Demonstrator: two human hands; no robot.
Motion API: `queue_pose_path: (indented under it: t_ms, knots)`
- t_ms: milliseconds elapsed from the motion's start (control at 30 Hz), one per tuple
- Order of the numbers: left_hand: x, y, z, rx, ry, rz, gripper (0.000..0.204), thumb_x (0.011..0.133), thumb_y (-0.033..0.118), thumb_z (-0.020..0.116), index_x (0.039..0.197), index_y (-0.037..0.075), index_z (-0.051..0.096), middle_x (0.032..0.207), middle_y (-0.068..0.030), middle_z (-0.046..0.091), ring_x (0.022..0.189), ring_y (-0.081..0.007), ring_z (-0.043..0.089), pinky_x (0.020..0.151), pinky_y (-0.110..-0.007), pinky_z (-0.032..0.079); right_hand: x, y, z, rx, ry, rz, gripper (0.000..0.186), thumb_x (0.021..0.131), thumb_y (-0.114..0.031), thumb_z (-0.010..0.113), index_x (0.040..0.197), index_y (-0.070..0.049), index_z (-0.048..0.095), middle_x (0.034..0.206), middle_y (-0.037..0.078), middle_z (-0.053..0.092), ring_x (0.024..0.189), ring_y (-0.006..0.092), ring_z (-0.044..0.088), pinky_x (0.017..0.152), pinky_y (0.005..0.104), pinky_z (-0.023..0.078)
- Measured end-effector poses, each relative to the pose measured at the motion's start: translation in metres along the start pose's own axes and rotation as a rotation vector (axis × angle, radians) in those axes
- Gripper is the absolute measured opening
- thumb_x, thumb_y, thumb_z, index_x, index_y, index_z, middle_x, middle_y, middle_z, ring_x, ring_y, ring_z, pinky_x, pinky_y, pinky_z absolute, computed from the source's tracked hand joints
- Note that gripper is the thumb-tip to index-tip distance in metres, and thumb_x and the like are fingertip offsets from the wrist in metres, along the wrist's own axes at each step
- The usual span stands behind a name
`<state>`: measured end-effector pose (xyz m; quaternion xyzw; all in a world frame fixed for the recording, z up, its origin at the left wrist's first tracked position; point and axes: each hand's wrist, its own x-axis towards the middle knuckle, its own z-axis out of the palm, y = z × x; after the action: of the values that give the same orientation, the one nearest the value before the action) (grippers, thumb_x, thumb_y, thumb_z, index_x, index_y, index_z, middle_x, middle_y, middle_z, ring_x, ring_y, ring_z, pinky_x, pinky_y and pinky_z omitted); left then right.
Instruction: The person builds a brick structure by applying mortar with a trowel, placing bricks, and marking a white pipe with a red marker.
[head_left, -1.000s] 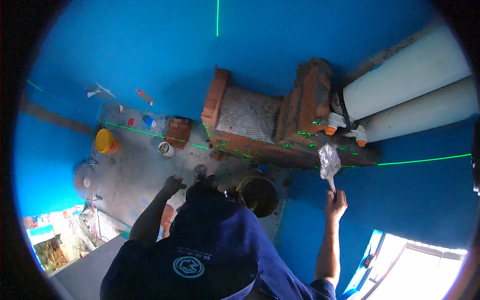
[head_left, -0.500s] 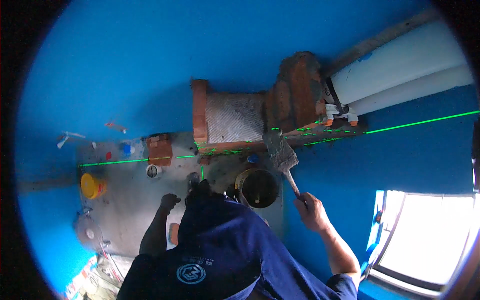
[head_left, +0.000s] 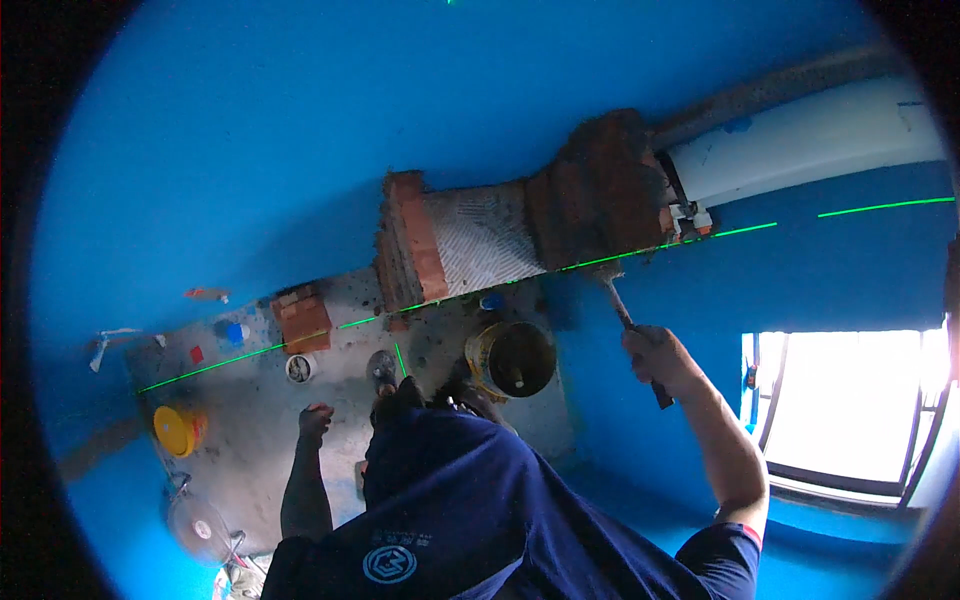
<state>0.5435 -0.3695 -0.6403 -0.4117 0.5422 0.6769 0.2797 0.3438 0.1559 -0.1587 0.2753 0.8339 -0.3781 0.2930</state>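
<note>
My right hand (head_left: 655, 357) is wrapped round the handle of a mortar-smeared trowel (head_left: 619, 301). The handle's dark end sticks out below my fist. The trowel's head meets the lower edge of the dark, mortar-coated brickwork (head_left: 595, 195) and is mostly hidden there. Left of that brickwork lies a pale panel with combed ridges (head_left: 482, 235), with a red brick column (head_left: 408, 240) on its other side. Low on the left, my left hand (head_left: 316, 422) hangs with curled fingers, and nothing shows in it.
A mortar bucket (head_left: 487, 365) stands by my feet. Further left are a stack of bricks (head_left: 303, 322), a small white pail (head_left: 300, 368), a yellow bucket (head_left: 176, 431) and a fan (head_left: 198, 528). Green laser lines cross the brickwork and floor. A window (head_left: 840, 410) is at right.
The trowel's head has gone from in front of the brickwork to its lower edge. My right hand has moved up and right. My view has tilted, and my left hand sits slightly lower.
</note>
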Motion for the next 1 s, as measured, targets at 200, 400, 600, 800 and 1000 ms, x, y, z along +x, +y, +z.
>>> queue_pose_path:
  t_ms: [200, 400, 600, 800, 1000]
  knots:
    - [0.002, 0.009, -0.005, 0.007, -0.004, -0.026, 0.016, 0.072, 0.013, 0.073, 0.085, 0.012, 0.063, 0.071, 0.0008, 0.057, 0.057, -0.0105, 0.053, 0.047, -0.026, 0.04, 0.018, -0.039, 0.003, 0.127, 0.021, 0.035, 0.023, 0.094, -0.023, 0.056, 0.079, -0.006, 0.052, 0.063, -0.001, 0.043, 0.05, 0.0085, 0.04, 0.045, 0.0248, 0.032]
    - [0.013, -0.003, -0.017, 0.044, 0.034, -0.054, 0.019, 0.074, 0.014, 0.073, 0.09, 0.011, 0.063, 0.073, 0.0003, 0.06, 0.058, -0.0105, 0.054, 0.047, -0.025, 0.039, 0.051, -0.076, -0.001, 0.1, 0.0, -0.097, 0.021, 0.092, -0.021, 0.057, 0.078, -0.006, 0.053, 0.062, 0.002, 0.046, 0.048, 0.01, 0.041, 0.044, 0.0256, 0.033]
    - [0.001, -0.02, -0.024, -0.102, 0.019, 0.008, 0.016, 0.079, 0.017, 0.072, 0.091, 0.01, 0.064, 0.074, -0.0012, 0.063, 0.059, -0.0119, 0.058, 0.046, -0.027, 0.041, 0.081, -0.104, -0.001, -0.012, -0.043, -0.211, 0.018, 0.09, -0.021, 0.06, 0.08, -0.007, 0.053, 0.062, 0.002, 0.047, 0.048, 0.0105, 0.044, 0.044, 0.0261, 0.036]
    - [-0.001, -0.032, -0.028, -0.063, 0.084, -0.031, 0.012, 0.085, 0.021, 0.067, 0.083, 0.01, 0.064, 0.066, -0.0023, 0.062, 0.054, -0.0138, 0.06, 0.041, -0.03, 0.041, 0.086, -0.126, 0.003, -0.029, -0.058, -0.278, 0.017, 0.09, -0.021, 0.06, 0.082, -0.008, 0.053, 0.063, 0.002, 0.048, 0.048, 0.0104, 0.044, 0.043, 0.0261, 0.037]
    - [-0.005, -0.026, -0.023, -0.034, 0.087, -0.019, 0.014, 0.084, 0.021, 0.067, 0.075, 0.013, 0.06, 0.063, -0.0015, 0.059, 0.051, -0.0125, 0.059, 0.041, -0.03, 0.041, 0.102, -0.148, 0.005, -0.003, -0.022, -0.353, 0.016, 0.09, -0.021, 0.061, 0.084, -0.008, 0.053, 0.064, 0.002, 0.048, 0.049, 0.0104, 0.045, 0.043, 0.0261, 0.037]
